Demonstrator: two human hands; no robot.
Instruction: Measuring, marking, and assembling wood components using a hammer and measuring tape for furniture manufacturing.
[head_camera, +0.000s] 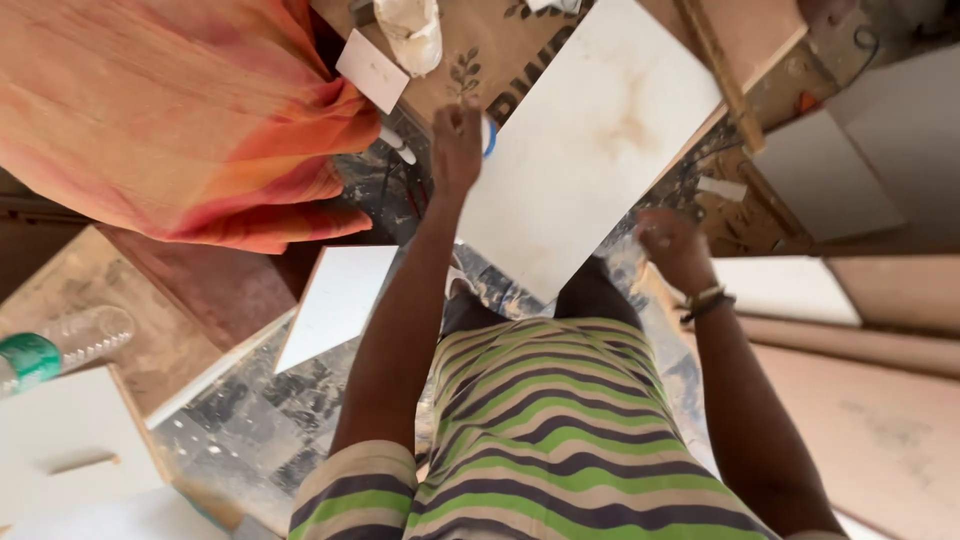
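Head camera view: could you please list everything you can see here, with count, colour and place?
large white rectangular tile: one, white with a brownish stain, centre top, tilted, on the wooden board
wooden board: one, brown, top centre, under the tile
orange draped cloth: one, orange and pink, top left
small white square tile piece: one, white, beside the cloth
crumpled white bag: one, white, top centre
white marker pen: one, white, left of the raised hand
white tile offcut: one, white, on the floor, centre left
clear plastic bottle with green label: one, left edge
striped shirt: one, green, beige and dark, bottom centre
left hand: raised at the tile's left edge
right hand: blurred, by the tile's lower right edge, bracelets at the wrist
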